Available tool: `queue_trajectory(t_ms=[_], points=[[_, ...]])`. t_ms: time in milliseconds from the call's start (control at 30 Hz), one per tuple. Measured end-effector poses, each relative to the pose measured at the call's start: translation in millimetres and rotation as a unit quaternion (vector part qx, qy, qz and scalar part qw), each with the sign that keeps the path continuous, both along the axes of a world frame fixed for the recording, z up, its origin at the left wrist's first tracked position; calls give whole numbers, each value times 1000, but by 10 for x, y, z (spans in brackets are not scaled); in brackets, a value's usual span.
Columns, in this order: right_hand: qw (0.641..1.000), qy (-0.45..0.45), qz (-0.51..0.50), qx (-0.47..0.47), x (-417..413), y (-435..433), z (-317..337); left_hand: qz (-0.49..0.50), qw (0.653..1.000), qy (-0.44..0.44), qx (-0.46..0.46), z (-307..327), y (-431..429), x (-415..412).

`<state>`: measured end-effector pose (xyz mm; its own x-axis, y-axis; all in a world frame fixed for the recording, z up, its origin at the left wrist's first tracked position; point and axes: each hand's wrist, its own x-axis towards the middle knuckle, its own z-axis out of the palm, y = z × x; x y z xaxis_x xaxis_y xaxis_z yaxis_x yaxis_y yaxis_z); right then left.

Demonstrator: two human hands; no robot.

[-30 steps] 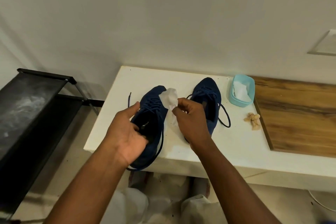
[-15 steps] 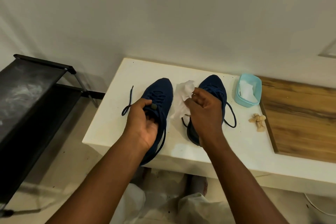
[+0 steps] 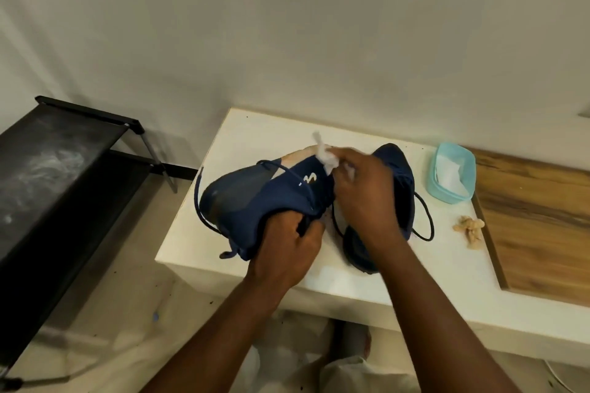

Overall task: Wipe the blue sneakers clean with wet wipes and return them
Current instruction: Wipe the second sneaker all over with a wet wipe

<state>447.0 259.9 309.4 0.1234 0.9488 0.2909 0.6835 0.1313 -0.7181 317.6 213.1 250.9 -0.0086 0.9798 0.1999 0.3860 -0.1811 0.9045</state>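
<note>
My left hand (image 3: 289, 249) grips one blue sneaker (image 3: 255, 198) by its opening, holding it tipped on its side above the white table (image 3: 399, 293), its side with a white logo facing me. My right hand (image 3: 364, 198) pinches a crumpled white wet wipe (image 3: 327, 156) against that sneaker's upper edge near the sole. The second blue sneaker (image 3: 404, 182) lies on the table behind my right hand, partly hidden, its dark lace looping out to the right.
A light blue tub of wipes (image 3: 451, 174) stands at the table's back right. A crumpled soiled wipe (image 3: 469, 228) lies beside a wooden board (image 3: 536, 220). A black shoe rack (image 3: 54, 188) stands at the left. Bare floor lies below the table's front edge.
My left hand has lifted the left sneaker off the table and turned it onto its side. My right hand has brought the wipe onto that sneaker.
</note>
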Motion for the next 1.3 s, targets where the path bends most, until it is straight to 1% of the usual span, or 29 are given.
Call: queue_trajectory(t_ms=[67,100,133,167,200,233,267,300,333,367,433,467,500,533,567,600,633,667,767,800,833,867,933,967,1000,1067,1133,1200,1300], points=[[994,-88,50,-35,-123,-75,-50,-8,1000,17,-6,-62,-29,-9],[990,-113,75,-39,-161,-128,-53,-16,1000,17,-14,-96,-23,-15],[986,-119,106,-40,-195,-184,-53,-31,999,32,-31,-146,5,-22],[982,-117,143,-43,-228,-241,-52,-62,992,82,-66,-144,7,-5],[976,-117,179,-51,-250,-292,-55,-77,983,116,-121,-60,-45,34],[968,-126,210,-58,-255,-333,-72,-81,966,150,-195,-105,-78,43],[960,-146,230,-58,-234,-348,-108,-69,963,140,-220,-138,-122,31],[955,-173,233,-56,-189,-334,-155,-23,970,57,-236,-115,-172,33],[956,-194,213,-56,-131,-305,-193,-8,969,-34,-244,-78,-186,50],[962,-203,174,-63,-65,-258,-224,-15,966,-51,-252,-11,-180,54],[973,-190,99,-88,61,-190,-227,27,954,-163,-252,29,-188,58],[974,-184,85,-98,77,-180,-221,53,935,-232,-264,40,-188,74],[973,-183,97,-104,47,-197,-206,76,910,-300,-275,86,-179,85],[968,-185,128,-109,-11,-244,-198,82,877,-380,-284,130,-178,77],[962,-187,166,-108,-77,-313,-199,89,836,-459,-287,178,-184,56],[956,-186,200,-103,-123,-384,-203,98,800,-517,-287,195,-171,42],[953,-188,216,-100,-137,-415,-205,103,775,-552,-289,218,-170,22],[955,-189,205,-99,-116,-397,-212,108,765,-564,-293,205,-159,10],[977,-175,86,-89,41,-244,-281,121,736,-594,-301,238,-145,18],[980,-164,66,-86,57,-225,-284,121,729,-602,-303,233,-132,24],[982,-154,75,-85,29,-240,-268,119,725,-606,-304,246,-127,22],[980,-144,107,-88,-41,-292,-261,111,726,-608,-302,249,-124,15],[964,-145,201,-99,-229,-475,-216,102,726,-612,-296,267,-132,-13],[954,-160,231,-100,-273,-514,-204,102,725,-616,-291,273,-135,-33],[951,-178,236,-90,-264,-493,-212,100,724,-618,-289,257,-129,-45],[959,-196,192,-70,-153,-360,-294,97,721,-619,-297,238,-111,-38],[964,-192,158,-94,-63,-283,-333,111,712,-625,-299,226,-82,-23],[963,-161,187,-106,-147,-372,-312,115,707,-631,-298,254,-58,-37],[945,-142,283,-83,-324,-644,-255,118,704,-624,-316,237,-34,-103]])
